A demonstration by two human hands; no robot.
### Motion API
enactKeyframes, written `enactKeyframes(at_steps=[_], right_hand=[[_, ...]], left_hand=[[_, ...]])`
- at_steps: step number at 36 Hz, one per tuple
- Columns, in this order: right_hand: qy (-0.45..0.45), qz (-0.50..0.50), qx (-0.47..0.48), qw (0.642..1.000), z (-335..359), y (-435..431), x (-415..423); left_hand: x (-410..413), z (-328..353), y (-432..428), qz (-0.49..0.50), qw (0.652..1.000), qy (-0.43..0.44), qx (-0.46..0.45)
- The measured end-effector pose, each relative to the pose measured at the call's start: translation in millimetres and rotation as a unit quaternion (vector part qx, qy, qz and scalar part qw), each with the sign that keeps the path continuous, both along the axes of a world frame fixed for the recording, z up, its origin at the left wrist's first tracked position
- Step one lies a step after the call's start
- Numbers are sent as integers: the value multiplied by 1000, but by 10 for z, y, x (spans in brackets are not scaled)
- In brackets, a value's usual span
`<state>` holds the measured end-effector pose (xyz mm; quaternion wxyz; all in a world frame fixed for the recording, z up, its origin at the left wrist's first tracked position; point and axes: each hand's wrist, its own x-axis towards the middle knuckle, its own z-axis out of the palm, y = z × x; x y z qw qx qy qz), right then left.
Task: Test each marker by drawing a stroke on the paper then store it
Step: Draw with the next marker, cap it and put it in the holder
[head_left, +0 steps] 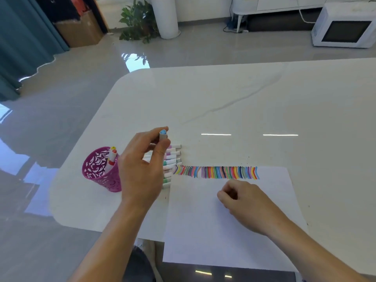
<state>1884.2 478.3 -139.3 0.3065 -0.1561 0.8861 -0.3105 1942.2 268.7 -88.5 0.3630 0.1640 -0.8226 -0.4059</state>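
my left hand pinching blue-capped marker above marker row | right hand loosely curled, resting on paper, holding nothing

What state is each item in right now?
Left hand: grip shut on light-blue-capped white marker, capped, raised.
Right hand: loosely curled on white paper sheet.
Paper: row of coloured strokes along its far edge.
Pink perforated pen cup: upright, holding one red-and-yellow marker.
Row of white markers: lying flat.
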Motion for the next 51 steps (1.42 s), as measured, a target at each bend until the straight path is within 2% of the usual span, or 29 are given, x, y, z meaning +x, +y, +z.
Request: enactKeyframes(at_steps=[4,9,14,21,30,37,41,45,51], right_hand=[[39,9,29,999,-35,-42,6],[56,9,36,998,-66,-81,11],[54,7,31,998,-72,-78,8],[56,7,30,998,-62,-70,16],[59,9,32,998,-70,-76,11],[60,8,29,998,-72,-80,6],[62,7,29,998,-82,-66,14],[63,9,29,998,-103,-55,11],[61,3,26,998,-110,-26,-10]], left_hand=[[126,101,-170,15,992,17,-122],[264,129,-381,54,984,22,-170],[370,161,-536,89,985,7,-147],[412,105,-666,132,981,-110,-88],[404,-22,-760,171,958,-209,-99],[398,-59,-761,203,938,-250,-126],[379,-69,-729,189,938,-253,-141],[342,-17,-621,156,949,-213,-173],[268,-104,-407,19,953,-212,-218]])
